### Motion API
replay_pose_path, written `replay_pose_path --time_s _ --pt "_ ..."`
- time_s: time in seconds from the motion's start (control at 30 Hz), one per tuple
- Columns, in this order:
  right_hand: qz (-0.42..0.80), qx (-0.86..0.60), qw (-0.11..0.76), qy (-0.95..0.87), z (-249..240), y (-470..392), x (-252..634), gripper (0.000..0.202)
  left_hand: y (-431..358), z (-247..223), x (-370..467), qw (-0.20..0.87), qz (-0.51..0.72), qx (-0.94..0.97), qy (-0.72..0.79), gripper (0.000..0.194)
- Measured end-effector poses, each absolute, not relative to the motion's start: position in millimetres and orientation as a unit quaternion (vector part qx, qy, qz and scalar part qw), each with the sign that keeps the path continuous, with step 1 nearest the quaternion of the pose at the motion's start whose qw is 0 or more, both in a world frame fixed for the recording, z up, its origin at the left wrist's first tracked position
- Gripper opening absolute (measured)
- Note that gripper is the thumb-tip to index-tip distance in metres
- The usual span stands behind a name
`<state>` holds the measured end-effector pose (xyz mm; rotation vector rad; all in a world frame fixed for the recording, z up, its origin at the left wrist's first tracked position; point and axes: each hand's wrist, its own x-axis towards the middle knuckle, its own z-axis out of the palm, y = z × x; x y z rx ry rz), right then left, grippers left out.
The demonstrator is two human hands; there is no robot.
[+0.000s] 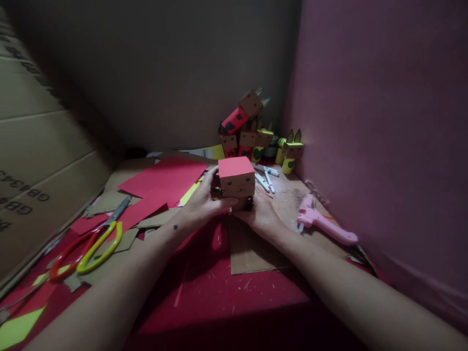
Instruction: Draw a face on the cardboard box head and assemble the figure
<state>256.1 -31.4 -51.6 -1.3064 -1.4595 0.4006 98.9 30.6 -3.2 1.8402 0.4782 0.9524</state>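
Observation:
A small cardboard box head (237, 184) with a red paper top and a drawn cat-like face is held up over the middle of the table. My left hand (209, 197) grips its left side, thumb along the lower front edge. Closed around its underside at the right is my right hand (258, 212); those fingers are partly hidden behind and below the box. Whatever lies under the box between the hands is too dark to make out. Beneath the right hand a flat cardboard piece (252, 251) rests on the red table surface (204, 282).
Red and yellow handled scissors (98, 243) and red paper sheets (164, 180) lie at the left, among cardboard scraps. White markers (268, 180) are behind the box. A pink glue gun (325, 222) lies at the right. Several finished cardboard animal figures (248, 139) stand stacked at the back corner.

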Motion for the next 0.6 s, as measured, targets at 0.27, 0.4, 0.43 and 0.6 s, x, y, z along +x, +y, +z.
replay_pose_path --time_s 0.27,0.4,0.43,0.6 --pt "0.147 -0.537 0.551 -0.622 -51.9 -30.6 256.7 0.039 27.4 -1.9 98.7 0.528 0.382 0.728 0.212 0.101" --pt "0.141 -0.539 0.547 -0.625 -51.6 -31.3 257.0 0.039 28.2 -3.0 99.5 0.528 0.389 0.727 0.202 0.09" --pt "0.141 -0.54 0.545 -0.625 -51.6 -31.4 257.0 0.039 28.9 -3.8 99.7 0.529 0.391 0.728 0.196 0.086" --pt "0.142 -0.546 0.541 -0.624 -51.5 -31.1 256.8 0.036 33.8 -8.0 99.3 0.526 0.393 0.731 0.183 0.072"
